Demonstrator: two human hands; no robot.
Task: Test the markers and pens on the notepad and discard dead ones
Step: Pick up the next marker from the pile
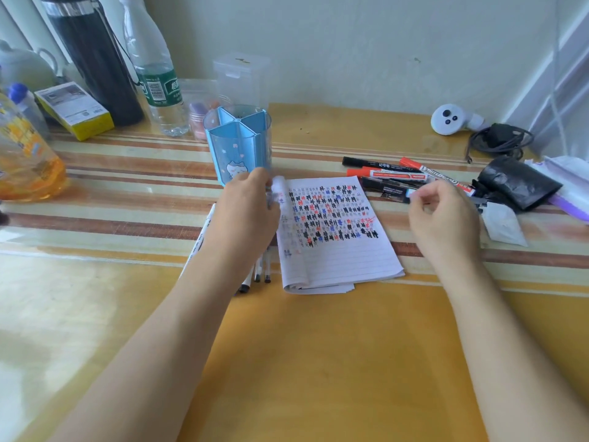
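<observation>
Notepad of lined white paper (338, 237) lies flat near the middle of the yellow table with its striped runner (318, 362), its upper half filled with rows of small black, red and blue test marks and its lower lines blank. The left hand (245, 212) sits at the notepad's 9 o'clock edge, fingers curled onto the page that rolls up there; motion blur hides the exact grip. The right hand (443, 215) hovers off the notepad's 3 o'clock side, well apart from the left, thumb and forefinger drawn close around a pale blur, and I cannot tell whether it holds anything. At 2 o'clock from the notepad lies a loose cluster of markers: a slim black marker (376, 163) farthest back, a red-capped whiteboard marker (430, 173) angled across, a red marker with a white label (392, 175), and a thick black marker (385, 187) just beside the right hand's fingertips. At 8 o'clock, thin white pens with dark tips (258, 272) poke out from under the left forearm. A translucent blue plastic pen holder with divided compartments (237, 148) stands at 11 o'clock, close behind the left hand. A crumpled black plastic bag (519, 183) rests at 3 o'clock beyond the markers. A clear water bottle with a green label (156, 81) stands at 10 o'clock against the wall.
</observation>
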